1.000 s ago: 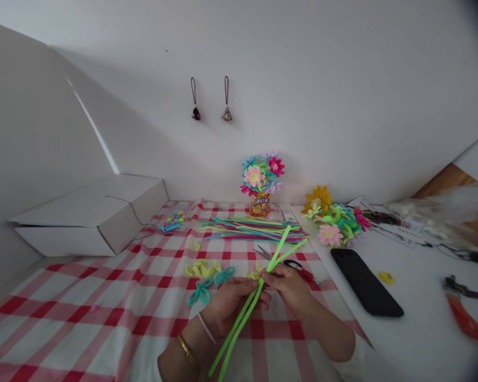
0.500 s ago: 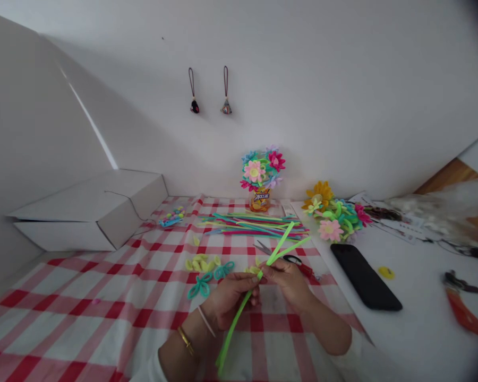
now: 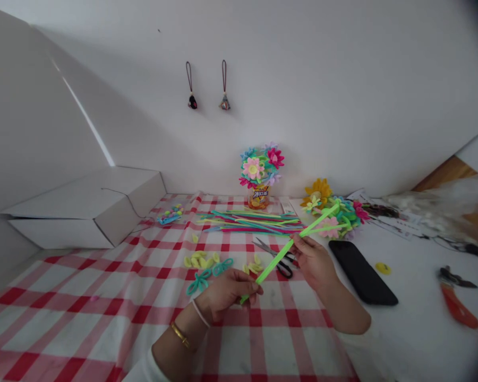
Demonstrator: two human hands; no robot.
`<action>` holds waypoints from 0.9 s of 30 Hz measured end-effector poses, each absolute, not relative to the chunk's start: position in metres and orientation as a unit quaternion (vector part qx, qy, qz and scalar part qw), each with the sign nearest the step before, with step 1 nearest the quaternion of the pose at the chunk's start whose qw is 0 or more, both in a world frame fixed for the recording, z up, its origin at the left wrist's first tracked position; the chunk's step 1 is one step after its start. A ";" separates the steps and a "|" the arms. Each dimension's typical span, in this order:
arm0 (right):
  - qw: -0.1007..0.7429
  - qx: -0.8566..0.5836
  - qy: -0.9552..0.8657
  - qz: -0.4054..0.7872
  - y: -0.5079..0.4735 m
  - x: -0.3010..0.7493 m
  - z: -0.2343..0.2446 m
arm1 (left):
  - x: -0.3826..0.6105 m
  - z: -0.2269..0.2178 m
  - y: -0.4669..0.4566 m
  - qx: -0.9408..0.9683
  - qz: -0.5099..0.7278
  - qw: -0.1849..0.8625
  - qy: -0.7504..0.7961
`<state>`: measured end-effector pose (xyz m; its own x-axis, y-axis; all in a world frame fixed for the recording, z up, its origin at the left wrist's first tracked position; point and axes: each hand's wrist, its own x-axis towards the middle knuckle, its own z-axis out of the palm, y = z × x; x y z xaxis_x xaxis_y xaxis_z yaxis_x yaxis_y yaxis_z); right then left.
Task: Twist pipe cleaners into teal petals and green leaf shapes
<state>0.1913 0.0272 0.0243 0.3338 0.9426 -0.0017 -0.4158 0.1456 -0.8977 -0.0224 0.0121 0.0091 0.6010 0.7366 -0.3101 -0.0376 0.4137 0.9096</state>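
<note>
Bright green pipe cleaners (image 3: 276, 258) stretch slantwise between my hands, lying together in the middle and splitting into two ends at the upper right. My left hand (image 3: 233, 292) pinches them close to their lower end. Farther up, my right hand (image 3: 313, 260) grips them just below the fork. Behind them on the cloth lie scissors (image 3: 284, 268), blades pointing left. Small pale yellow loops (image 3: 201, 260) and teal looped pipe-cleaner shapes (image 3: 199, 282) rest left of my left hand. More yellow loops (image 3: 254, 265) sit just beyond its fingers.
Loose coloured pipe cleaners (image 3: 250, 222) lie across the checked cloth (image 3: 151, 313). Behind stands a jar (image 3: 258, 197) of pipe-cleaner flowers (image 3: 254, 168). To the right are a phone (image 3: 362, 273), more flowers (image 3: 318, 193) and red-handled pliers (image 3: 458, 307). A white box (image 3: 103, 228) stands left.
My right hand has moved right and up along the green pipe cleaners, so my hands are farther apart. The lower end has drawn up to my left hand.
</note>
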 end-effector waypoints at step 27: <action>0.510 -0.448 -0.458 0.574 0.008 0.150 0.008 | -0.016 0.015 0.010 0.328 0.336 0.824 0.316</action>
